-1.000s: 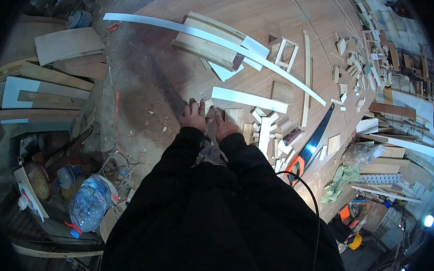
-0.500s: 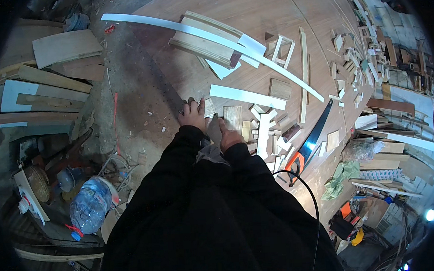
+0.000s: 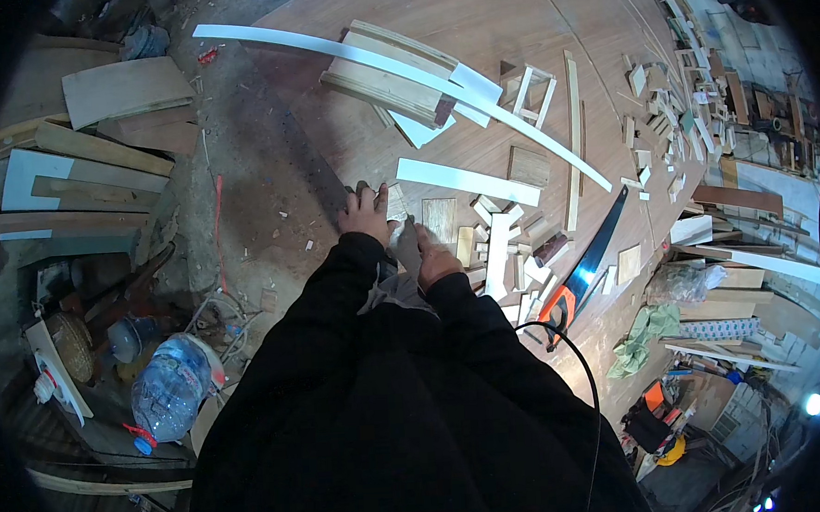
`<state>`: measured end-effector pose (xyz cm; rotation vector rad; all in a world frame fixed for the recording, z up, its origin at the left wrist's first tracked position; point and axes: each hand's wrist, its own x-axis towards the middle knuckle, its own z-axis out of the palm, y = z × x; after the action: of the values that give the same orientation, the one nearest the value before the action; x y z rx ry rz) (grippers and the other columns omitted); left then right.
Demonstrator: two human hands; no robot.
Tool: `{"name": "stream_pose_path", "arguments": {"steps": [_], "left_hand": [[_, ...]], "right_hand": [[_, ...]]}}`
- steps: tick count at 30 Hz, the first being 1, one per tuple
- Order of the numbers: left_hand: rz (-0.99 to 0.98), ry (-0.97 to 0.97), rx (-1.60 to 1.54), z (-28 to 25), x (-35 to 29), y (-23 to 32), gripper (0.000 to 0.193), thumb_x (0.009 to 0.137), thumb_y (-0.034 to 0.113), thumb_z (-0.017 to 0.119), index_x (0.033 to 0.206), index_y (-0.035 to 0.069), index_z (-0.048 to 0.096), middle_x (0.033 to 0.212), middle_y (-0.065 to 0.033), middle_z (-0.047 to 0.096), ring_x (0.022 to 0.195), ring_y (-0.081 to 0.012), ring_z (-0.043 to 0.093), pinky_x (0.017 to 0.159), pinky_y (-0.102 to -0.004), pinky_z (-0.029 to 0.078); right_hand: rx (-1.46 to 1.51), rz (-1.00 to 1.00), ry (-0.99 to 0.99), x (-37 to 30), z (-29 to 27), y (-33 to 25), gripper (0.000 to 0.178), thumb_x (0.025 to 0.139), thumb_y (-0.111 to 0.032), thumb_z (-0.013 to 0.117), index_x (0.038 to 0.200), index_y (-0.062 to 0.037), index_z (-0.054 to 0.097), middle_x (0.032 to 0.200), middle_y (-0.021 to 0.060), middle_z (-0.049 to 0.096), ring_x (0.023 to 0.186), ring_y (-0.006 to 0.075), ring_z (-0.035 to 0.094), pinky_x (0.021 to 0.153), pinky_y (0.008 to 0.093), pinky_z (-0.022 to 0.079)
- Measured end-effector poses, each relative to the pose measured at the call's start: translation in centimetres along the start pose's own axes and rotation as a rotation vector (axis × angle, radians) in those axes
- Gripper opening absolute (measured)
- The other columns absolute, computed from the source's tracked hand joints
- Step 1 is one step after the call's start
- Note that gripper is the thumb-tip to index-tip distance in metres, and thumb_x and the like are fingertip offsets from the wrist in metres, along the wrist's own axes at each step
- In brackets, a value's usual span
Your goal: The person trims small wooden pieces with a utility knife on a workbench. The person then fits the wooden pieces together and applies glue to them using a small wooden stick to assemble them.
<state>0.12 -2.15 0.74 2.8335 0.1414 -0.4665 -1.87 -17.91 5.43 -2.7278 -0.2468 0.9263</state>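
At the table's near edge, my left hand (image 3: 365, 216) has its fingers bent over the edge area and closed on a small pale wooden block (image 3: 395, 202), which shows beside the index finger and thumb. My right hand (image 3: 436, 260) is wrapped round a grey, pointed, blade-like tool (image 3: 409, 247). Its tip lies close to the block, and its lower end is lost against my clothing, so its exact kind cannot be made out. A square wooden piece (image 3: 440, 219) lies flat just beyond my right hand.
An orange-handled handsaw (image 3: 570, 287) lies to the right, near several wood offcuts. A long white strip (image 3: 400, 69) crosses the table (image 3: 472, 16), and a shorter white strip (image 3: 468, 181) lies ahead. On the floor at left are boards (image 3: 128, 90) and a big plastic bottle (image 3: 171, 387).
Both hands keep almost the same place and hold. The grey tool and my right hand have shifted very slightly; the things on the table stay put.
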Motion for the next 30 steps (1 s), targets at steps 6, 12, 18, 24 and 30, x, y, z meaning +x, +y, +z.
{"name": "stream_pose_path", "arguments": {"steps": [6,12,18,24,30], "left_hand": [[0.027,-0.033,-0.023,-0.8,0.2,-0.2,0.077,0.074,0.046,0.070,0.140,0.018,0.040,0.130,-0.0116,0.037,0.117,-0.0340,0.036,0.088,-0.0447,0.042],[0.038,-0.117,-0.029,-1.2,0.5,-0.1,0.080,0.072,0.043,0.073,0.140,0.017,0.039,0.133,-0.0128,0.035,0.120,-0.0362,0.035,0.091,-0.0461,0.040],[0.075,-0.064,-0.016,-0.7,0.8,-0.5,0.079,0.069,0.041,0.075,0.137,0.017,0.042,0.129,-0.0129,0.037,0.119,-0.0361,0.036,0.093,-0.0471,0.038],[0.080,-0.032,-0.043,-0.1,1.0,-0.6,0.079,0.068,0.040,0.075,0.136,0.016,0.044,0.126,-0.0123,0.038,0.117,-0.0331,0.039,0.091,-0.0474,0.039],[0.065,-0.049,-0.032,0.0,1.0,-0.6,0.074,0.071,0.038,0.073,0.136,0.020,0.044,0.128,-0.0097,0.039,0.119,-0.0301,0.037,0.091,-0.0504,0.037]], "right_hand": [[0.076,-0.203,0.151,0.5,3.4,2.9,0.061,0.082,-0.007,0.045,0.142,-0.0096,0.031,0.090,0.0268,0.062,0.084,0.0411,0.060,0.079,0.0478,0.046],[0.128,-0.266,0.159,0.3,3.6,3.6,0.073,0.075,0.002,0.050,0.143,-0.0090,0.026,0.091,0.0262,0.061,0.085,0.0417,0.059,0.080,0.0470,0.045],[0.136,-0.072,-0.079,-0.3,0.6,1.7,0.073,0.078,0.000,0.050,0.145,-0.0130,0.023,0.088,0.0273,0.061,0.085,0.0419,0.060,0.078,0.0478,0.046],[-0.093,-0.082,-0.093,1.2,0.7,1.3,0.077,0.081,-0.008,0.049,0.148,-0.0173,0.012,0.087,0.0318,0.061,0.079,0.0440,0.062,0.072,0.0505,0.048],[0.001,-0.068,-0.220,1.8,-0.9,1.7,0.076,0.078,-0.007,0.051,0.146,-0.0143,0.017,0.088,0.0288,0.063,0.082,0.0426,0.063,0.074,0.0484,0.049]]}}
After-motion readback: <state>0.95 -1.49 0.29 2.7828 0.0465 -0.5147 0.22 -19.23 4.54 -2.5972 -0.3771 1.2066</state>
